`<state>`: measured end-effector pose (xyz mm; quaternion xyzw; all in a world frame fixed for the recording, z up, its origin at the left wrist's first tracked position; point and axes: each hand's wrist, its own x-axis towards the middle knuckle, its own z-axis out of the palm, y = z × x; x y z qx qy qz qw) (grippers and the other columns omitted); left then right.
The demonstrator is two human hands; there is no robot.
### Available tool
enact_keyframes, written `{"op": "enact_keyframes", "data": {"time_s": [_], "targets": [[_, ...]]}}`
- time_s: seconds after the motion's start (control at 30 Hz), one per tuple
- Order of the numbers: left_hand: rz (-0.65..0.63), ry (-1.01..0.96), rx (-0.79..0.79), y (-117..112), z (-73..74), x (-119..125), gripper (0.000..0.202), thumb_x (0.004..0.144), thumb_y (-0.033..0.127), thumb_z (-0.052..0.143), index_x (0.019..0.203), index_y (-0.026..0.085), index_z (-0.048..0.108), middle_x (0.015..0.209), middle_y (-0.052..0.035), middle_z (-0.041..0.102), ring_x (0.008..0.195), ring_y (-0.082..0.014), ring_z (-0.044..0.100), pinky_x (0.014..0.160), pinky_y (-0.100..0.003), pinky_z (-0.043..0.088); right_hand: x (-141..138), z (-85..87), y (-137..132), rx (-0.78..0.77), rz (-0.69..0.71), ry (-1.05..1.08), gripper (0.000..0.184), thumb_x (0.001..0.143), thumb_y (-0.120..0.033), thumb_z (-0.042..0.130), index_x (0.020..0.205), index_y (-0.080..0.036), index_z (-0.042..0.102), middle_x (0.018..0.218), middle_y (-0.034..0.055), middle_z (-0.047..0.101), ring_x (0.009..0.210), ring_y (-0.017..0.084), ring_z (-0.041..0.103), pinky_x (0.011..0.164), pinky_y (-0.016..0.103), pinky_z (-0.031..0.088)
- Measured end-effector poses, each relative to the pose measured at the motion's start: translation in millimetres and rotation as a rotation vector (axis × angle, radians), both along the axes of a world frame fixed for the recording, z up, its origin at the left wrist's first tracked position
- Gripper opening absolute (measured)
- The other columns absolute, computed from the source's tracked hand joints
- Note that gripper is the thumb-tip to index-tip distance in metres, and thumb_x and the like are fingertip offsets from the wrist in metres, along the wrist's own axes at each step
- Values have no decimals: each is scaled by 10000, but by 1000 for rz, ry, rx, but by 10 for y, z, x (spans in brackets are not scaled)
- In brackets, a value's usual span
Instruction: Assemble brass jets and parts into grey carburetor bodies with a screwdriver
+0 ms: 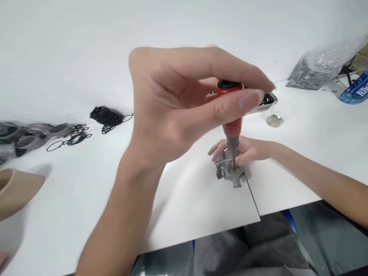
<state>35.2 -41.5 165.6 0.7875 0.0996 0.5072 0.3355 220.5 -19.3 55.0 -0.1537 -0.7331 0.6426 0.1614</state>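
Observation:
My left hand (172, 99) is closed around the red handle of a screwdriver (232, 129), gripping it between thumb and fingers near its black top. The screwdriver points down, nearly upright, and its tip meets a greenish-yellow disc in the round mouth of a small grey metal carburetor (236, 181). Behind the carburetor my right hand (248, 149) steadies it against the white tabletop, fingers over its far side and thumb close to the mouth. Those fingers hide part of the metal body.
Black rubber rings (106, 117) and grey ring-shaped parts (31, 138) lie at left, behind a beige container (21, 191). Beyond my hands are a metal tray (260, 109) of dark parts and a clear dish (275, 121). A plastic bag (319, 69) and blue bottle (355, 90) stand right.

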Motion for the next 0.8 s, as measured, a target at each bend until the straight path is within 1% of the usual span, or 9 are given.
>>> {"op": "enact_keyframes", "data": {"time_s": [0.1,0.2,0.37,0.47,0.53,0.6,0.7,0.73,0.8], "targets": [[-23,-4,-33,-7,-11,13,309,869,357,601,1082,166,719,810,-16,698,743,-178,699,581,-326,598,0,16,-1,10,-1,-14,422,753,-177,606,1174,-163,621,1340,112,538,1168,230,556,968,382,476],[-41,46,-66,-9,-17,30,330,876,368,598,1099,154,715,918,-40,705,833,-203,700,721,-392,621,-2,23,1,7,6,-16,414,756,-183,610,1170,-174,623,1356,107,528,1171,235,556,946,380,492],[-43,44,87,21,13,45,368,864,400,594,1174,218,674,853,12,701,659,-109,665,505,-242,544,-1,18,-1,6,3,-19,411,755,-170,606,1166,-176,618,1320,102,558,1229,245,516,982,397,470],[-70,59,37,59,23,20,361,922,398,504,1181,205,664,945,-11,706,825,-185,707,629,-321,593,5,11,-5,-3,-2,-31,439,748,-172,609,1187,-172,600,1293,106,572,1199,245,535,965,401,478],[-129,77,53,78,27,3,406,935,459,461,1150,191,679,815,-25,701,880,-222,707,674,-357,597,9,4,-6,-21,-3,-32,461,747,-175,607,1208,-172,581,1283,109,575,1178,247,547,939,398,492],[-76,65,61,79,34,-4,394,910,472,513,1122,190,690,777,-24,700,816,-203,707,638,-330,581,10,-3,-5,-27,-6,-32,475,744,-174,607,1218,-171,571,1284,113,571,1173,250,549,930,399,495],[-12,60,67,42,51,-8,347,868,398,603,1142,196,675,864,-15,703,693,-134,678,524,-261,542,9,-5,-4,-22,-4,-33,482,742,-172,605,1222,-166,565,1297,119,558,1181,252,542,944,404,486],[-58,74,75,25,58,-12,348,873,381,595,1157,193,665,859,-9,700,677,-128,677,507,-257,545,8,-4,-5,-24,-1,-33,481,743,-173,604,1222,-166,564,1301,119,554,1183,251,540,948,405,483],[-66,81,13,-4,67,-25,351,911,376,525,1183,191,648,937,-16,696,812,-170,703,620,-313,599,7,0,-8,-30,2,-35,480,745,-174,603,1224,-166,562,1301,116,551,1187,250,535,953,404,480]]}}
